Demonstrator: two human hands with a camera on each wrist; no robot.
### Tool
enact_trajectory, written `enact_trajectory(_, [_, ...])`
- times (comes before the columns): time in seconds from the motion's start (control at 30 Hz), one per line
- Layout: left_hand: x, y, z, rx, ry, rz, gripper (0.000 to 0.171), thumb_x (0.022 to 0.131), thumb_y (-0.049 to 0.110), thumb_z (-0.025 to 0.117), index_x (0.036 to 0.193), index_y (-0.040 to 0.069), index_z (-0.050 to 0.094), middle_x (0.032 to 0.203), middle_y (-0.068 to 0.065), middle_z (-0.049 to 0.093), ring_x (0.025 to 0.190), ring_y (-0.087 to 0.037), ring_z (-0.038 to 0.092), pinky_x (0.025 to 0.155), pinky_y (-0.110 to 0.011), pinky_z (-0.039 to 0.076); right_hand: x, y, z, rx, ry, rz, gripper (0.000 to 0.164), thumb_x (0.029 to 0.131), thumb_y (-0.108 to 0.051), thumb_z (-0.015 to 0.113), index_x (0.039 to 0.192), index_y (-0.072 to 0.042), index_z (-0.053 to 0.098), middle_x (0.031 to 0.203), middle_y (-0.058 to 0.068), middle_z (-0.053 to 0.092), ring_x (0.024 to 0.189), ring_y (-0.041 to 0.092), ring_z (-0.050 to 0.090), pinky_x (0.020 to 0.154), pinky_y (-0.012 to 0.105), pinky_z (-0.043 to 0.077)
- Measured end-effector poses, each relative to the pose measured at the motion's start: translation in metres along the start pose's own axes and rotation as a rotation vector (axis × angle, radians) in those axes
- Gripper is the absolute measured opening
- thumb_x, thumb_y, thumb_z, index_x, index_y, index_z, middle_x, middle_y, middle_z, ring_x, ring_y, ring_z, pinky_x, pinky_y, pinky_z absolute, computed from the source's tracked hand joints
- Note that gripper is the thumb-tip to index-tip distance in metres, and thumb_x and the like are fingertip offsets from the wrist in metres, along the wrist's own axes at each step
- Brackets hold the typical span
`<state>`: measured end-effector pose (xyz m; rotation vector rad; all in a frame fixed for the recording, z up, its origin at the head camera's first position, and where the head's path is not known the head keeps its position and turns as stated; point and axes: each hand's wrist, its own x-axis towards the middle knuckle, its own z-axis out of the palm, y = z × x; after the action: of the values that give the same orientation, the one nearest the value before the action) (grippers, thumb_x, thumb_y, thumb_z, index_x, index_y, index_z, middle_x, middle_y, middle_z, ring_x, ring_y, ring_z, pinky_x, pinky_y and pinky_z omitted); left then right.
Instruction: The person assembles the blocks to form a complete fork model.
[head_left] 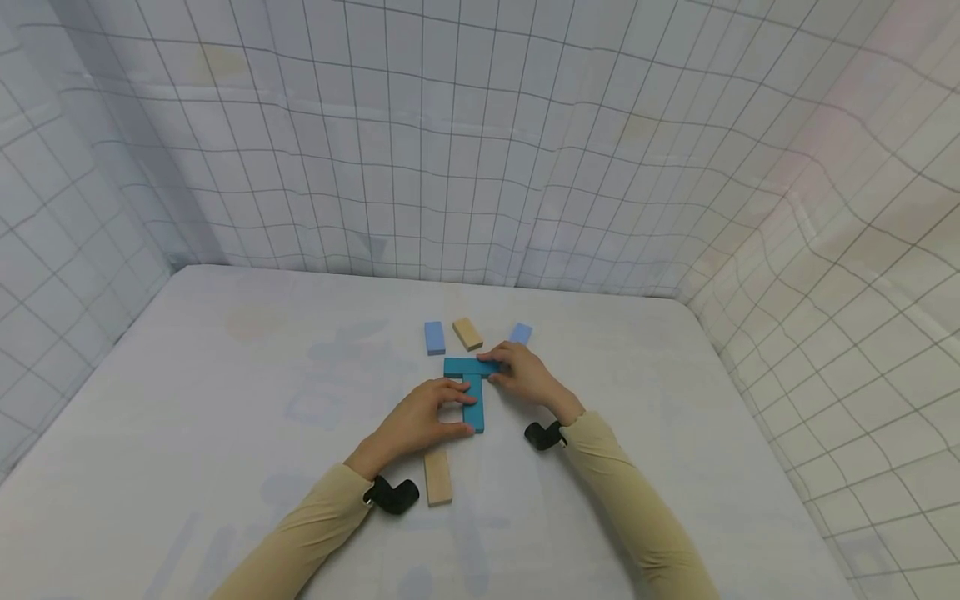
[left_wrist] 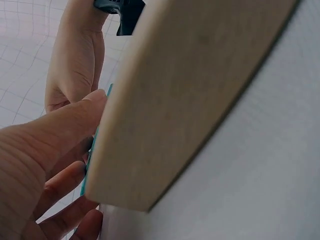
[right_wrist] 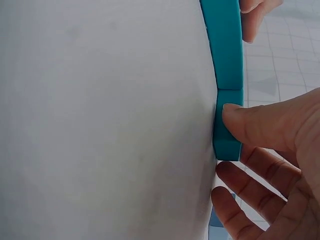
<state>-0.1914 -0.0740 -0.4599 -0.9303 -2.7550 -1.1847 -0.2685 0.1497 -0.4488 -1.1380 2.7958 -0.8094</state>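
Note:
Two teal blocks lie flat on the white table, forming a T. My left hand (head_left: pixel 420 418) holds the upright teal block (head_left: pixel 473 414), its thumb near the lower end and its fingertips higher up. At the right end of the crosswise teal block (head_left: pixel 459 367), my right hand (head_left: pixel 527 373) pinches with thumb and fingers. The right wrist view shows that thumb (right_wrist: pixel 245 122) on the side of the block, and the two blocks touching at a seam. In the left wrist view, a plain wooden block (left_wrist: pixel 190 95) hides most of the teal piece.
Beyond the T lie a blue block (head_left: pixel 435 337), a small wooden block (head_left: pixel 468 333) and another blue block (head_left: pixel 521 333), partly behind my right hand. The plain wooden block (head_left: pixel 438 479) lies near my left wrist. Gridded white cloth (head_left: pixel 450 167) hangs around the table (head_left: pixel 637 500).

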Motion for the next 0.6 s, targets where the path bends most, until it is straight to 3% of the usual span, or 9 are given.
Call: enact_trajectory(0.6, [0.0026,-0.0026,0.0038,0.034,0.038,-0.041,0.034,0.081,0.033,0.076,0.111,0.016,0.072,0.129,-0.001,0.057,0.122,-0.023,0.048,0.097,-0.044,0.041,-0.0013,-0.0004,-0.0005,0.023,0.009,-0.016,0.037,0.087,-0.003,0.068,0.124,-0.002,0.062,0.115,0.014,0.059,0.108,0.029,0.053,0.093,0.042,0.042])
